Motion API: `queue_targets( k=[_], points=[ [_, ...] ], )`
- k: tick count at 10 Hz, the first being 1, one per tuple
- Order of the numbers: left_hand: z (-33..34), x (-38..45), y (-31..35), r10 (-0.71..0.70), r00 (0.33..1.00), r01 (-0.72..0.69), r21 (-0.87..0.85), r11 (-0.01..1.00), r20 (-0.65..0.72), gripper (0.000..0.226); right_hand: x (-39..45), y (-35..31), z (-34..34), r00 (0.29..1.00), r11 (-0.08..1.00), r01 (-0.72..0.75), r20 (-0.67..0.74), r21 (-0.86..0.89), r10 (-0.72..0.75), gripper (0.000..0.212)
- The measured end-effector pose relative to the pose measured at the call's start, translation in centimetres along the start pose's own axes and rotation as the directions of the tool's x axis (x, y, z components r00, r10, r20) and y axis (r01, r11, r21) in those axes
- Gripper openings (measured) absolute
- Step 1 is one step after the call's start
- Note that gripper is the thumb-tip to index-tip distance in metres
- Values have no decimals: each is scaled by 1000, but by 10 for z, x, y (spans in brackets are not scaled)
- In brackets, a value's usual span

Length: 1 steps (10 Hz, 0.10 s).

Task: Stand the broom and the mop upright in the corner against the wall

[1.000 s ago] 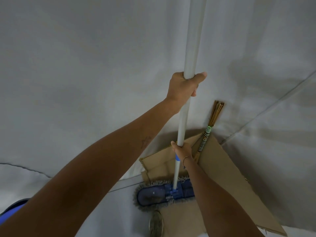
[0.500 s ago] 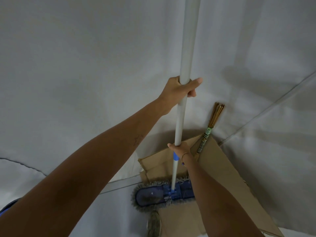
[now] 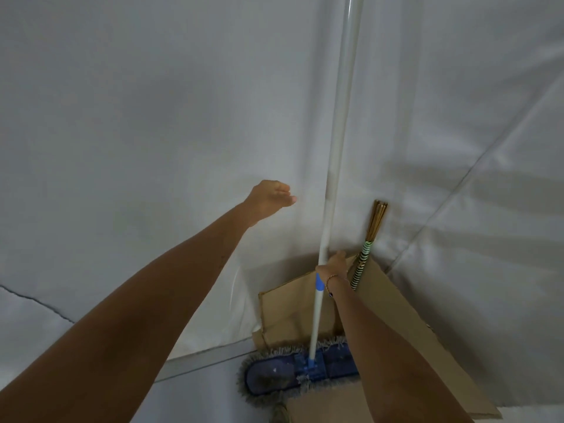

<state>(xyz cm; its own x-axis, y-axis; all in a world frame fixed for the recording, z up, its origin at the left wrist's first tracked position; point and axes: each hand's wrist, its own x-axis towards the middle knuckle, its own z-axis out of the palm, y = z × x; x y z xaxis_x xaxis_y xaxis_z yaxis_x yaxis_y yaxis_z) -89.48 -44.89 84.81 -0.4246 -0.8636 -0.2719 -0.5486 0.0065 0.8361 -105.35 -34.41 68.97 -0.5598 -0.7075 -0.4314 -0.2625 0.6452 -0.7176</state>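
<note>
The mop stands upright in the corner: its long white handle (image 3: 338, 132) runs up out of the frame and its flat blue head (image 3: 274, 375) with grey fringe rests on the floor. My right hand (image 3: 334, 264) grips the handle low down, just above a blue collar. My left hand (image 3: 270, 201) hovers to the left of the handle, off it, fingers loosely curled and holding nothing. The broom (image 3: 367, 245), a bundle of thin sticks with a green-and-black striped wrap, leans in the corner just right of the mop, its lower part hidden behind cardboard.
White walls (image 3: 152, 117) meet in the corner behind the mop. Flat sheets of brown cardboard (image 3: 396, 315) lean in the corner and lie on the floor. A foot (image 3: 279, 415) shows at the bottom edge below the mop head.
My left hand has let go of the mop handle and moved off to its left. The handle now stands closer to the wall. My right hand keeps its low grip.
</note>
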Motion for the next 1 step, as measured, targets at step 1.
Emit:
queue_targets(
  k=[1],
  points=[
    [-20, -61, -8, 43, 996, -20, 291, 956, -72, 53, -57, -11, -7, 998, 998, 27, -59, -60, -30, 48]
  ],
)
